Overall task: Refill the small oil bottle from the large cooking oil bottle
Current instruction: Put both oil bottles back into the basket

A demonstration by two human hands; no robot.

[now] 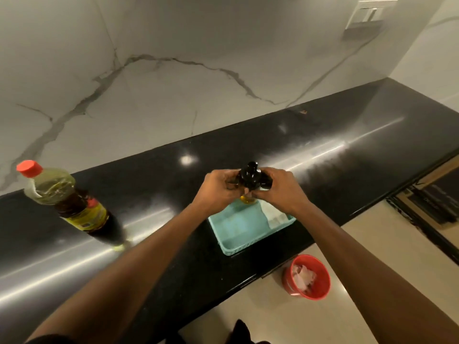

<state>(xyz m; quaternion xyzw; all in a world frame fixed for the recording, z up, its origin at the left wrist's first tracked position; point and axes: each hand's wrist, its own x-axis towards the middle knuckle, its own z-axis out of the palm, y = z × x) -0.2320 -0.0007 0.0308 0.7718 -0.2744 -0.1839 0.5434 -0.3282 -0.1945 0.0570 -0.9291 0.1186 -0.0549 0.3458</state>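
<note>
Just past centre, at 12 o'clock of the teal tray point(238, 250): small oil bottle point(249, 178), black dispenser top uppermost, a little yellow oil showing low in the body between the two hands. Gripped from both sides: left hand point(218, 187) at the bottle's 9 o'clock, fingers curled in round the black top; right hand point(277, 189) at its 3 o'clock, fingers and thumb likewise curled in on the top and neck. Hard to tell whether resting on the tray's far end or lifted just above it. Well apart, at the hands' 9 o'clock, standing upright on the black countertop point(323, 135): large cooking oil bottle point(70, 203), red cap point(29, 168) on, yellow label round the middle, pale oil visible in the shoulder. Inside the tray, toward 3 o'clock, a pale folded cloth point(273, 217). Down on the light floor at the tray's 5 o'clock, a red bucket point(320, 286) with crumpled pale scraps inside. Behind the counter, white marble wall point(173, 45) with grey veins; up at 1 o'clock of the view, a white switch plate point(370, 14).
</note>
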